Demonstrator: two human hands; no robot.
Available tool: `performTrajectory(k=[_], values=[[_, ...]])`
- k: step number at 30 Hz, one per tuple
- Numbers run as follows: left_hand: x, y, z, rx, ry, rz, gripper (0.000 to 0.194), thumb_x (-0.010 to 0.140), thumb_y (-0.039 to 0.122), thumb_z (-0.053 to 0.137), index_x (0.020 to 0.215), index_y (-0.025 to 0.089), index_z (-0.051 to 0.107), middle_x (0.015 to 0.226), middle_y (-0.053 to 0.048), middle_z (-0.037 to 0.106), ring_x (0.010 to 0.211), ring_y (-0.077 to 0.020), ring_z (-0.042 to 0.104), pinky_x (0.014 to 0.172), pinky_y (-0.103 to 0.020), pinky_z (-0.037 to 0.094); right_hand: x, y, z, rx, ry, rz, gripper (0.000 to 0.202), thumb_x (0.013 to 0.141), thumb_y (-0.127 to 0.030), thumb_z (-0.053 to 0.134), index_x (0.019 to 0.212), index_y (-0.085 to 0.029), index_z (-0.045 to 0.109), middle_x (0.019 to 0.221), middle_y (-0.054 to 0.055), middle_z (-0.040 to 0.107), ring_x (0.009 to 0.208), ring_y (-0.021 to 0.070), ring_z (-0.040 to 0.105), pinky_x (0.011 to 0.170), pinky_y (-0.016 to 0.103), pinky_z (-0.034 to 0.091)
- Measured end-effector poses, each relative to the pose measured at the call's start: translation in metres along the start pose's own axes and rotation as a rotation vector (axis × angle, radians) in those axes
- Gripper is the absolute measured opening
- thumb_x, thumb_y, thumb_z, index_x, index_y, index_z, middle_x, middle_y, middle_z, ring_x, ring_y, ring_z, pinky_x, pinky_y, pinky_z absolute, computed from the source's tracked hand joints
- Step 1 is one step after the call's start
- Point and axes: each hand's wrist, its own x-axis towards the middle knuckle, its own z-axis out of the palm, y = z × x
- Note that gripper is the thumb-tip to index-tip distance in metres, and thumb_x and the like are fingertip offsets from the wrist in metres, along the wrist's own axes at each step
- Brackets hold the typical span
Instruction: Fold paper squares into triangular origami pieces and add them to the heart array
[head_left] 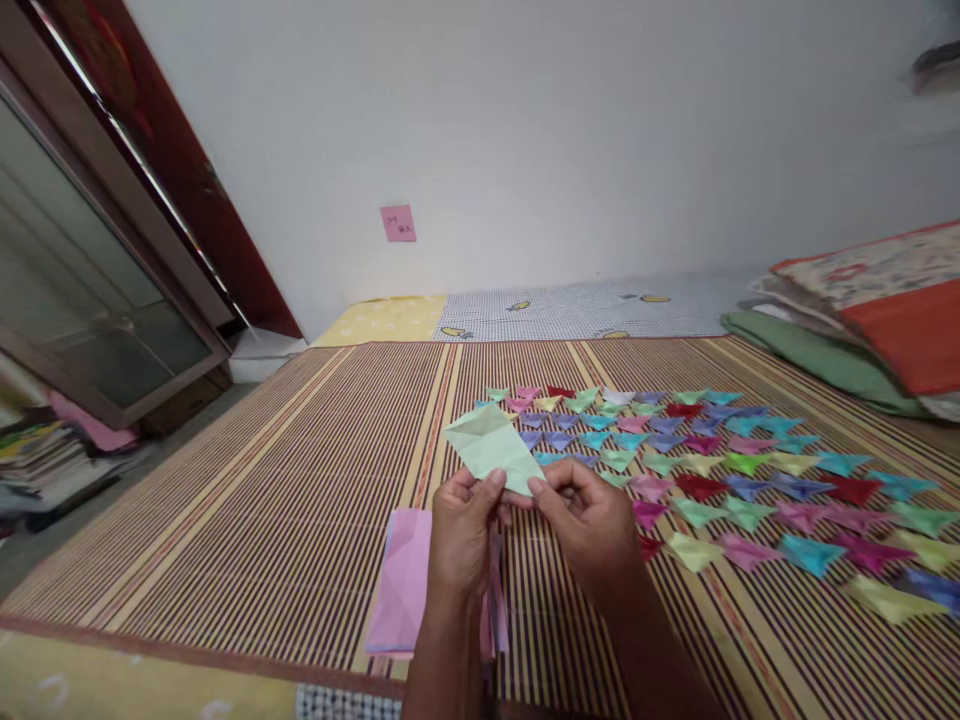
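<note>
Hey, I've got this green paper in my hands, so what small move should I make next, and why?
Probably fold the green paper at its lower edge: your left hand and right hand both pinch it there, and it looks mostly flat, while the folded papers in rows have pointed shapes.

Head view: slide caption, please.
Left hand and right hand hold pale green paper above a striped mat, near colorful folded papers.

Left grip (pixel 469 515) and right grip (pixel 596 515) are bare, like both forearms (pixel 450 655)
</note>
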Motion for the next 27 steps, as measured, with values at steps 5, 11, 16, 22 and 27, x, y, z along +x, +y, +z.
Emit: performTrajectory(k=[5,11,16,22,27], values=[[-0.0019,-0.0024,0.0009,-0.003,-0.026,0.004,0.029,0.073,0.028,0.085,0.089,0.009,0.071,0.054,-0.003,0.071,0.042,-0.0060,0.048,0.046,-0.015,0.033,0.0009,-0.0010,0.0041,0.017,0.068,-0.020,0.020,0.086,-0.031,0.069,0.071,-0.020,0.061,0.066,-0.001,0.063,0.062,0.0159,0.061,0.061,0.026,0.049],[-0.0021,-0.0043,-0.0008,0.008,-0.027,0.030,0.031,0.078,0.028,0.081,0.099,0.009,0.068,0.051,-0.001,0.068,0.040,-0.0048,0.042,0.045,-0.015,0.028,0.0010,0.0069,0.0043,0.048,0.122,0.005,0.019,0.081,-0.031,0.075,0.077,-0.021,0.059,0.069,-0.002,0.064,0.062,0.0161,0.064,0.060,0.026,0.052],[-0.0027,-0.0017,0.0005,0.134,-0.074,0.030,0.030,0.081,0.032,0.079,0.097,0.010,0.067,0.047,-0.001,0.066,0.038,-0.0061,0.043,0.044,-0.016,0.028,0.0036,0.0080,0.0017,0.085,0.044,0.034,0.024,0.084,-0.035,0.074,0.101,-0.020,0.066,0.079,0.003,0.074,0.071,0.0198,0.071,0.067,0.030,0.056],[-0.0027,-0.0019,0.0033,0.160,-0.058,-0.001,0.034,0.075,0.033,0.084,0.096,0.011,0.068,0.056,-0.001,0.071,0.042,-0.0075,0.051,0.045,-0.016,0.032,0.0053,0.0073,-0.0024,-0.049,0.136,-0.066,0.017,0.087,-0.035,0.071,0.081,-0.019,0.072,0.070,0.000,0.070,0.064,0.0175,0.065,0.062,0.027,0.051],[-0.0006,-0.0072,-0.0023,0.170,0.002,0.024,0.030,0.083,0.040,0.077,0.079,0.013,0.066,0.050,0.000,0.067,0.040,-0.0056,0.043,0.044,-0.017,0.029,0.0043,0.0054,-0.0034,-0.076,0.149,-0.116,0.015,0.087,-0.032,0.071,0.079,-0.019,0.072,0.071,-0.001,0.067,0.067,0.0168,0.063,0.063,0.026,0.049]])
